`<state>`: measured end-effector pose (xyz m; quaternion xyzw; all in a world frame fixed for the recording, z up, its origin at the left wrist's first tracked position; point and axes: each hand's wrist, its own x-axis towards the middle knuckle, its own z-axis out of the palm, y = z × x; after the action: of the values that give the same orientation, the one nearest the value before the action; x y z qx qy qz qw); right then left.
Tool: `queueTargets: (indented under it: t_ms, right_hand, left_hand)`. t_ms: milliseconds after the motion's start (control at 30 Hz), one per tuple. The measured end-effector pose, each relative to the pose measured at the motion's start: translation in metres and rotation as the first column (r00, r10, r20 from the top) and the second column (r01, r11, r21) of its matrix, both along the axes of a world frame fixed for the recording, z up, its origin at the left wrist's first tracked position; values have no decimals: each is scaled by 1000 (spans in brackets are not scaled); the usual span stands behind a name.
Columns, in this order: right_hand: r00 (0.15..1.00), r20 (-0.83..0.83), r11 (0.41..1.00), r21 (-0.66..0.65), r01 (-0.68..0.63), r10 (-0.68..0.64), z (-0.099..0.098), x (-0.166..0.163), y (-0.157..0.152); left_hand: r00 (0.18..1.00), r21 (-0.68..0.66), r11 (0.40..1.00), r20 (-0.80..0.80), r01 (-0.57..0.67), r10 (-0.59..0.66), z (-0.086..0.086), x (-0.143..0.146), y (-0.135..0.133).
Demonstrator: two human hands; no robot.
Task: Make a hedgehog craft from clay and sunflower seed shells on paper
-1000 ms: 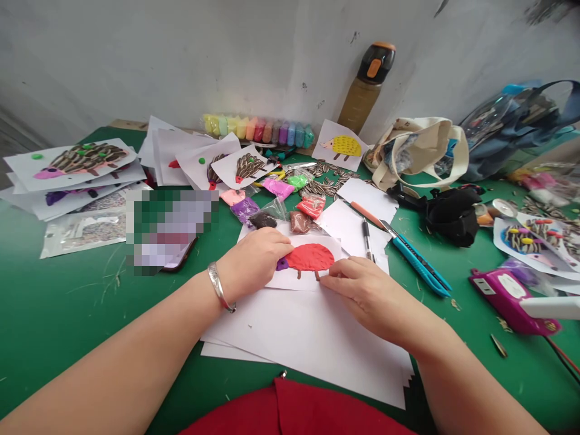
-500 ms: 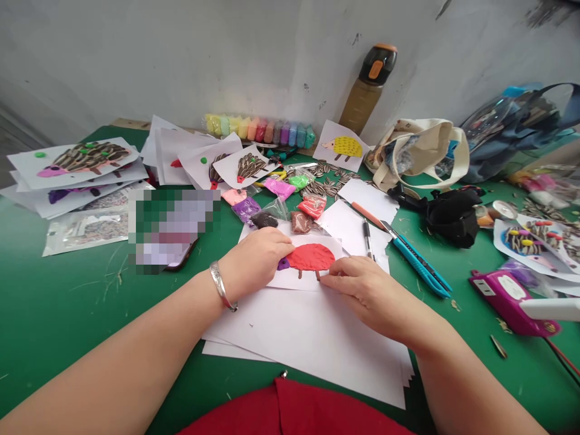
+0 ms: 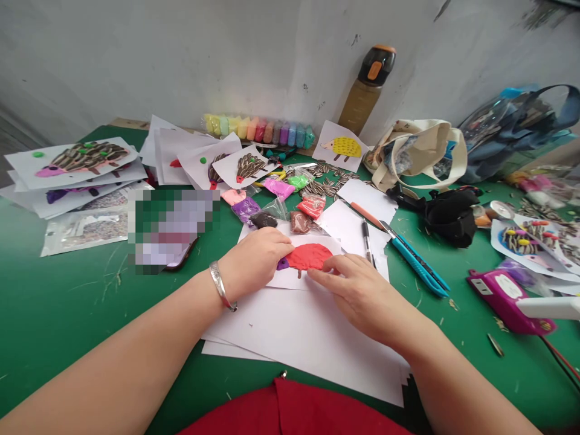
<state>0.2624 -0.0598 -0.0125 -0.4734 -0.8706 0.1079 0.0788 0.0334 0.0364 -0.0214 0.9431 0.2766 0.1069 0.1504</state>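
Observation:
A small white card [image 3: 283, 282] lies on larger white sheets in front of me. On it is a hedgehog figure of modelling clay, with a red clay body [image 3: 309, 256], a purple clay head [image 3: 283, 264] and a thin brown leg [image 3: 299, 274]. My left hand [image 3: 259, 258], wearing a silver bracelet, rests over the card's left side, fingers curled down against it near the head. My right hand [image 3: 357, 285] has its fingers stretched out and apart. Its fingertips touch the figure's lower right edge, covering the rear leg.
Bags of colored clay [image 3: 312, 206] and sunflower seeds [image 3: 333, 175] lie beyond the card. To the right are a pen [image 3: 368, 241], a blue cutter knife [image 3: 414, 257] and a magenta device [image 3: 510, 299]. A phone [image 3: 181, 260] and finished pictures [image 3: 86, 163] are on the left.
My right hand has shifted slightly left, its fingertips now over the rear leg that showed before. The left hand has stayed in place.

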Motion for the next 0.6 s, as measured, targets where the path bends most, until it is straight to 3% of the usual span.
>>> queueTargets:
  t_ms: [233,600]
  right_hand:
    - [999,41,992,126,-24,19,-9,-17,4]
    - [996,87,987,158,-43,29,-4,-16,2]
  left_hand:
    - [1000,5,1000,-12,12,-12,-1,0,0]
    - [1000,-12,1000,-31,3,-3,-1,0,-1]
